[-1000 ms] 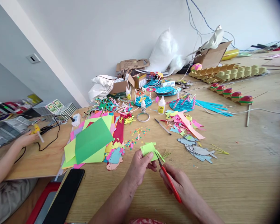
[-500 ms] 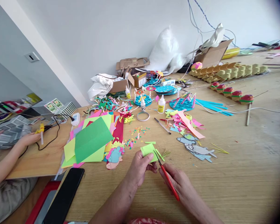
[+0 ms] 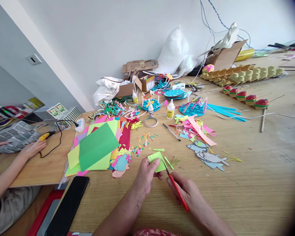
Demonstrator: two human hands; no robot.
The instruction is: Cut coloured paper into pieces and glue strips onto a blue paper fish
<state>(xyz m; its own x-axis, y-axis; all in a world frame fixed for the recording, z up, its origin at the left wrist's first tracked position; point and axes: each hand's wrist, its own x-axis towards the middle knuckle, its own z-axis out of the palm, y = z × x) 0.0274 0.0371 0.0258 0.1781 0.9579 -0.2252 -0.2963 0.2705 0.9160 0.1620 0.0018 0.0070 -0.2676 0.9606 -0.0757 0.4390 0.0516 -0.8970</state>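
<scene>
Pinched between the thumb and fingers of my left hand [image 3: 147,175] is a small piece of light green paper [image 3: 156,159]. My right hand [image 3: 185,188] is closed round the red handles of a pair of scissors [image 3: 178,192]. The scissor blades point up and left, against the right edge of the green paper. Just beyond the blades lies a thin green strip [image 3: 168,163], beside a few narrow clippings [image 3: 175,162]. Another short green strip [image 3: 158,149] rests behind the paper. Some of my right fingers are hidden behind the scissors.
Coloured paper sheets [image 3: 98,146] and paper fish [image 3: 121,165] lie left; grey paper fish [image 3: 208,157] and pink scraps [image 3: 199,129] right. Glue bottles [image 3: 170,109] stand behind. A black phone [image 3: 68,205] lies front left. A co-worker's hand [image 3: 33,149] holds a yellow glue gun [image 3: 44,136].
My hands and the scissors have barely moved; the blades still meet the paper's right edge. At left, the co-worker's glue gun has tilted from upright to pointing sideways, near the grey patterned object.
</scene>
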